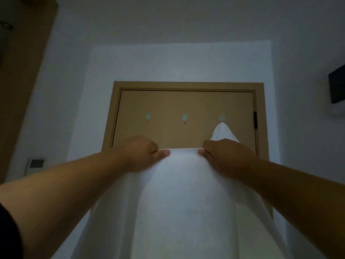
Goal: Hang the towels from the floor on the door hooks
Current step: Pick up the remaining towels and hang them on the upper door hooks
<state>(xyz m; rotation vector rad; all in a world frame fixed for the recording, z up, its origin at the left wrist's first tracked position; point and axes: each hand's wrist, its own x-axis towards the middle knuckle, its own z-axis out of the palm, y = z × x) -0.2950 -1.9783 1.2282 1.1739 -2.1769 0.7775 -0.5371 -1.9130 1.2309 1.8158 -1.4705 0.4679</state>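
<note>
A large white towel point(179, 199) hangs in front of me, its top edge stretched level between both hands. My left hand point(143, 154) pinches that edge on the left, and my right hand point(222, 154) pinches it on the right. Behind it is a brown door point(168, 131) with three round pale hooks. The left hook point(148, 116) and the middle hook point(184, 117) are bare. From the right hook point(222, 118) hangs another white towel point(222, 132), its lower part hidden behind my right hand. The held edge is below the hooks.
White walls surround the door frame point(186, 84). A wooden panel point(22, 71) runs along the left side. A small wall control panel point(35, 164) sits low on the left, and a dark screen point(337, 85) is mounted on the right wall.
</note>
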